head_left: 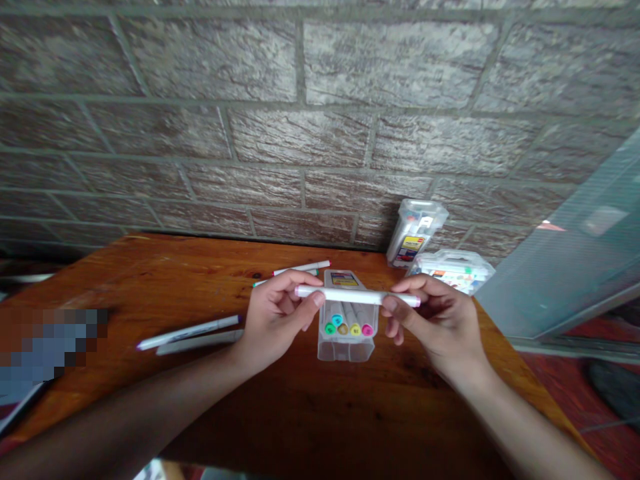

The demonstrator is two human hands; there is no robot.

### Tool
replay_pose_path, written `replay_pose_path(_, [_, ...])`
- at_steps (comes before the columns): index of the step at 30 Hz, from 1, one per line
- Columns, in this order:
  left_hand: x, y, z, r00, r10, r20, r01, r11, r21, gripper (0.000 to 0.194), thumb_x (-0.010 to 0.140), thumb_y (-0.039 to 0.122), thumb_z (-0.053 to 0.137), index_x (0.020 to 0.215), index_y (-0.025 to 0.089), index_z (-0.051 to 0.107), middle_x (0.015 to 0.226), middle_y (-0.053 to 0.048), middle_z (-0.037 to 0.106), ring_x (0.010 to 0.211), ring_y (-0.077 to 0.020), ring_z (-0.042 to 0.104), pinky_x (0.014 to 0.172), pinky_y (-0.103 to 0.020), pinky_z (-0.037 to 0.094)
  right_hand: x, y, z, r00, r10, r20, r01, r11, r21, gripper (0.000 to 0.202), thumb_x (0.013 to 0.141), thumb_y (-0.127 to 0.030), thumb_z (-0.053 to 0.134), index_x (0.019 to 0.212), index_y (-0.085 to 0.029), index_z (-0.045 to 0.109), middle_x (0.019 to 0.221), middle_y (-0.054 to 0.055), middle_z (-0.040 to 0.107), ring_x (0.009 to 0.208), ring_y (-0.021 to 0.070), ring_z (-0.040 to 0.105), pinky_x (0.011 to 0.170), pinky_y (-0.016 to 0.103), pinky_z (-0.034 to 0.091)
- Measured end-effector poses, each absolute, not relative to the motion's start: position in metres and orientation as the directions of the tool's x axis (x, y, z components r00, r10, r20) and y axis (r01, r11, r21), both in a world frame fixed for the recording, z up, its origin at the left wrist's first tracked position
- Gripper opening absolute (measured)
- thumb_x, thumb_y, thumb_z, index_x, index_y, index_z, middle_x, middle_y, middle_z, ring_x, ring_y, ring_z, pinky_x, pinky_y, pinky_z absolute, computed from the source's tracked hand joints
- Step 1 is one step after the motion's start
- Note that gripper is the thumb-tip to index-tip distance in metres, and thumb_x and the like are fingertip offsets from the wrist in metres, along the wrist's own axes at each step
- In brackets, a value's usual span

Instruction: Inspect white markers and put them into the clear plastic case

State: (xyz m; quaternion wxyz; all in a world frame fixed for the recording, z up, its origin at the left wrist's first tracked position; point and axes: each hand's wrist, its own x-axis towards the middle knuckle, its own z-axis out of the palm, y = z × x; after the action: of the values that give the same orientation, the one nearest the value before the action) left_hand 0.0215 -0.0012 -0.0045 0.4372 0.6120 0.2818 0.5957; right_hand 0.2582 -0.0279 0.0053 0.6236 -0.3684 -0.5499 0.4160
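A white marker with pink ends (355, 296) lies level across both hands, above the table. My left hand (277, 313) pinches its left end between thumb and fingers. At the other end, my right hand (440, 327) grips it the same way. Below and behind the marker, a clear plastic marker case (346, 351) rests open on the table, holding several markers with coloured ends (349, 329) in green, blue, ochre, yellow and pink. The held marker hides part of this case.
Loose markers lie on the wooden table (310, 413): a purple-tipped one (190, 332) at left, a red-tipped one (303, 268) at the back. A standing clear marker case (417, 233) and a clear carry case (453, 267) are by the brick wall (260, 140).
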Motion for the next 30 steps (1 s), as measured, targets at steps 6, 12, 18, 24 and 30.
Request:
replay_pose_path(6, [0.0198, -0.0013, -0.0050, 0.130, 0.872, 0.471, -0.177, -0.447, 0.877, 0.015, 0.092, 0.028, 0.081, 0.098, 0.016, 0.074, 0.059, 0.003, 0.063, 0.043, -0.0086, 0.053, 0.042, -0.019, 0.040, 0.2603, -0.0278, 0.0050, 0.025, 0.925, 0.380, -0.151, 0.379, -0.913, 0.023, 0.083, -0.033, 0.093, 0.095, -0.019, 0.079, 0.069, 0.004, 0.079, 0.044, 0.0156, 0.070, 0.037, 0.022, 0.057])
replay_pose_path(12, [0.0207, 0.0001, -0.0053, 0.097, 0.844, 0.528, -0.111, -0.518, 0.848, 0.012, 0.087, 0.019, 0.085, 0.093, 0.018, 0.075, 0.061, 0.005, 0.063, 0.044, -0.0070, 0.052, 0.042, -0.019, 0.037, 0.2586, -0.0280, 0.0043, 0.012, 0.920, 0.393, -0.096, 0.392, -0.915, 0.020, 0.084, -0.030, 0.092, 0.094, -0.019, 0.079, 0.059, 0.002, 0.075, 0.040, 0.0137, 0.065, 0.037, 0.021, 0.055])
replay_pose_path(18, [0.0212, 0.0005, -0.0047, 0.102, 0.842, 0.529, -0.137, -0.515, 0.846, 0.010, 0.088, 0.021, 0.084, 0.091, 0.019, 0.075, 0.059, 0.005, 0.062, 0.046, -0.0085, 0.051, 0.044, -0.021, 0.037, 0.2590, -0.0280, 0.0045, 0.003, 0.924, 0.383, -0.103, 0.381, -0.919, 0.021, 0.085, -0.032, 0.092, 0.094, -0.018, 0.079, 0.064, 0.003, 0.076, 0.043, 0.0158, 0.069, 0.036, 0.022, 0.056])
replay_pose_path(24, [0.0210, -0.0009, -0.0023, 0.095, 0.850, 0.519, -0.117, -0.508, 0.854, 0.012, 0.087, 0.024, 0.085, 0.091, 0.019, 0.075, 0.059, 0.004, 0.062, 0.049, -0.0103, 0.052, 0.047, -0.023, 0.039, 0.2597, -0.0282, 0.0046, -0.012, 0.920, 0.392, -0.131, 0.387, -0.913, 0.017, 0.087, -0.030, 0.090, 0.095, -0.018, 0.080, 0.067, 0.004, 0.078, 0.045, 0.0163, 0.071, 0.037, 0.022, 0.058])
replay_pose_path(30, [0.0199, -0.0009, -0.0033, 0.103, 0.850, 0.516, -0.091, -0.509, 0.856, 0.013, 0.086, 0.025, 0.087, 0.090, 0.019, 0.076, 0.057, 0.004, 0.060, 0.050, -0.0111, 0.053, 0.047, -0.023, 0.039, 0.2586, -0.0285, 0.0054, -0.004, 0.926, 0.378, -0.105, 0.376, -0.921, 0.019, 0.084, -0.030, 0.092, 0.092, -0.018, 0.079, 0.058, 0.002, 0.074, 0.039, 0.0146, 0.065, 0.037, 0.022, 0.057])
